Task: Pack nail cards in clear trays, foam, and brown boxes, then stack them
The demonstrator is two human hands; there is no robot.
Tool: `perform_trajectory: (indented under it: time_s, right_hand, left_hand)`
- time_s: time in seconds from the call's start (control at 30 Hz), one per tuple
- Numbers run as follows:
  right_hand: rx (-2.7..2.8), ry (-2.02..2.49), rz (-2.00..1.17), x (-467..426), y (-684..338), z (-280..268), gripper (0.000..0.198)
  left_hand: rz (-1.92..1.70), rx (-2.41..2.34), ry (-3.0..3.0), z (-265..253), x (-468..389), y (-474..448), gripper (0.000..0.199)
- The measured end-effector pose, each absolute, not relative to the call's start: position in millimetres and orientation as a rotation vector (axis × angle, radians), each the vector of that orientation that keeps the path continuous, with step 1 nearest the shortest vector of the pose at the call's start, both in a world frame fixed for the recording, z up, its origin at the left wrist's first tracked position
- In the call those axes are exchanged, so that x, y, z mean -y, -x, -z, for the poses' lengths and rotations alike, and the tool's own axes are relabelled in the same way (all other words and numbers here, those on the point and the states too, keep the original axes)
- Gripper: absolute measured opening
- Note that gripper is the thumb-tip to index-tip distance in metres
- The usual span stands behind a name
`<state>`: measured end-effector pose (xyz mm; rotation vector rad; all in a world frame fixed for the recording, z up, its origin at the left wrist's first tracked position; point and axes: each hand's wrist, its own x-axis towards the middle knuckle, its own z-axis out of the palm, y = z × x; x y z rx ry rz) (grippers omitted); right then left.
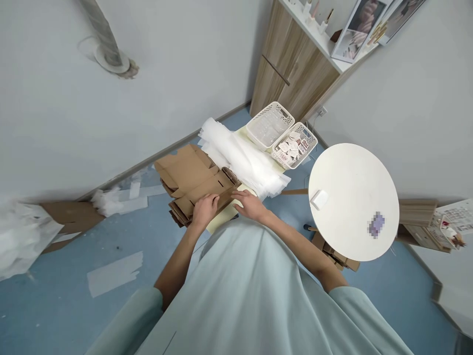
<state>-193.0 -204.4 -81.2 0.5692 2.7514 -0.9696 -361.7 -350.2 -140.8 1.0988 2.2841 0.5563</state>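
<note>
Cardboard stack (188, 172) sits just left of center in the frame, flattened pieces overlapping and reaching past the left end of a pale yellow counter (220, 220). From my remote seat I see the left hand (205, 211) on its near edge, fingers bent over the board; I cannot tell whether that grip is clenched on it or only resting. The right hand (251, 203) has its grip released, fingers loosely spread, tips by the right end of the same edge. Just beyond, at center, I make out white sheets (246, 160) piled against the cardboard, and behind them two white baskets side by side: a rear basket (257, 142) and a front basket (309, 152) filled with small printed cards. Right of center, a round white counter (354, 180) carries a small white box (320, 199).
</note>
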Motion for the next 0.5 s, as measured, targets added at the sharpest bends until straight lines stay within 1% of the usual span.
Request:
perform_trajectory:
  time_s: [0.1,0.23,0.3,0.4,0.5]
  right_hand:
    - [-2.708,-0.485,0.873,209.6,208.5,88.0,0.034]
    - [-2.598,-0.503,0.719,213.6,220.1,94.8,0.026]
    - [-2.552,-0.537,0.683,215.3,222.4,96.1,0.022]
    - [-2.492,-0.59,0.674,217.7,223.8,96.5,0.019]
    - [-2.481,-0.607,0.686,219.8,224.7,95.6,0.017]
  left_hand:
    - [-0.502,-2.316,-1.121,142.5,344.9,363.7,0.037]
    - [-0.463,-2.298,-1.187,143.7,340.2,361.9,0.03]
    - [-0.466,-2.282,-1.197,142.0,341.2,359.9,0.03]
    - [-0.525,-2.261,-1.18,133.6,347.1,357.8,0.033]
    - [-0.667,-2.256,-1.196,116.1,355.6,358.4,0.035]
